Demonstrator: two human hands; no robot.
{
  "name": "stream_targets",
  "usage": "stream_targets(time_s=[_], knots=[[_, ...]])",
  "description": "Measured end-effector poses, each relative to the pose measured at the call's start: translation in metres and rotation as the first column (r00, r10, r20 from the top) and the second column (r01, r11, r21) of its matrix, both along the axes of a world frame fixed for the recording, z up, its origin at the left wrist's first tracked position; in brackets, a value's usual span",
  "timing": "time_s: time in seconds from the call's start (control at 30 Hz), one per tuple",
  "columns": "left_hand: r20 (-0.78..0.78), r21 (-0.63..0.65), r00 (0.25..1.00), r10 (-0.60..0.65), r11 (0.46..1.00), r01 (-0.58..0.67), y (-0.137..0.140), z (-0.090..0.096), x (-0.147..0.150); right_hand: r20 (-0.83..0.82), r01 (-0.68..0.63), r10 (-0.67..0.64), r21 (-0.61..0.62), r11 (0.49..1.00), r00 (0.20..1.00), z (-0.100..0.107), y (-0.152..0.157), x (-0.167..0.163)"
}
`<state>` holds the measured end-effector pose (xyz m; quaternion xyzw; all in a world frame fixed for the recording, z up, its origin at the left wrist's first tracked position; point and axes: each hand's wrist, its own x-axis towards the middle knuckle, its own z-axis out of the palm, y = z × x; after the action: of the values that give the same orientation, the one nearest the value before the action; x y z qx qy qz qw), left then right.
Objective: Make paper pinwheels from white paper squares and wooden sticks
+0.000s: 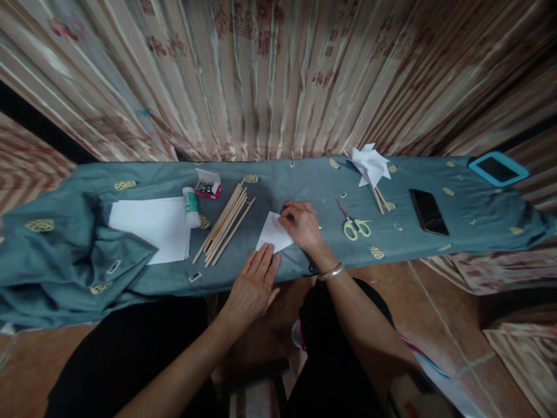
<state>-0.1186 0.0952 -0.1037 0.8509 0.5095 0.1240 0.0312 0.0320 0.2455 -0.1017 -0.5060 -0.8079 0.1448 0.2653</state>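
A small piece of white paper (275, 233), seemingly folded to a point at the top, lies on the cloth in front of me. My left hand (256, 280) rests palm down, fingers stretched out, with the fingertips on the paper's near edge. Curled over the paper's right side, my right hand (304, 227) pinches its upper edge between thumb and fingers. It covers that part of the sheet. A dark thing shows partly beside the right fingertips; its kind is unclear. Green-handled scissors (355, 228) lie open just right of this hand.
Thin wooden sticks (226, 223), a glue stick (190, 208), an open red box (209, 187) of small metal pieces and white sheets (152, 217) lie left. At right are a paper pinwheel (369, 164) on sticks, a phone (429, 212) and a blue-framed object (498, 169). A curtain (261, 81) hangs behind.
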Motion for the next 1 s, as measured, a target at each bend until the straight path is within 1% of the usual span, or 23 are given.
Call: stream_targets(time_s=[0.1, 0.2, 0.27, 0.37, 0.5, 0.57, 0.63, 0.73, 0.83, 1.0], knots=[[-0.025, -0.009, 1.0, 0.008, 1.0, -0.008, 0.0, 0.002, 0.001, 0.088, 0.016, -0.022, 0.068, 0.998, 0.996, 0.005, -0.015, -0.001], [-0.038, -0.017, 0.999, 0.018, 1.0, -0.019, -0.001, 0.001, 0.002, 0.132, -0.014, -0.003, 0.13, 0.991, 0.991, 0.007, -0.038, -0.002], [-0.038, -0.021, 0.999, 0.02, 1.0, -0.021, -0.001, 0.0, 0.003, 0.143, -0.052, 0.032, 0.139, 0.989, 0.989, 0.006, -0.053, -0.002], [-0.044, -0.016, 0.999, 0.022, 1.0, -0.023, -0.001, -0.002, 0.003, 0.174, -0.042, 0.019, 0.13, 0.991, 0.985, 0.002, -0.063, 0.002], [-0.063, -0.015, 0.998, 0.012, 1.0, -0.013, 0.001, -0.001, 0.001, 0.204, 0.059, -0.088, 0.145, 0.988, 0.975, -0.006, -0.052, 0.023], [-0.065, -0.012, 0.998, 0.005, 1.0, -0.006, 0.001, -0.001, 0.0, 0.197, 0.181, -0.209, 0.149, 0.972, 0.958, -0.01, -0.042, 0.038], [-0.067, -0.003, 0.998, 0.0, 1.0, 0.0, -0.001, -0.003, -0.003, 0.218, 0.247, -0.271, 0.129, 0.96, 0.938, -0.013, -0.034, 0.052], [-0.084, 0.035, 0.996, -0.013, 0.999, 0.016, -0.008, -0.007, -0.011, 0.244, 0.283, -0.297, 0.091, 0.955, 0.923, -0.014, -0.029, 0.062], [-0.108, 0.083, 0.994, -0.019, 0.996, 0.028, -0.02, -0.009, -0.021, 0.254, 0.309, -0.316, 0.071, 0.949, 0.914, -0.011, -0.028, 0.063], [-0.104, 0.094, 0.994, -0.015, 0.995, 0.025, -0.035, -0.007, -0.031, 0.235, 0.289, -0.298, 0.072, 0.955, 0.925, -0.012, -0.03, 0.058]])
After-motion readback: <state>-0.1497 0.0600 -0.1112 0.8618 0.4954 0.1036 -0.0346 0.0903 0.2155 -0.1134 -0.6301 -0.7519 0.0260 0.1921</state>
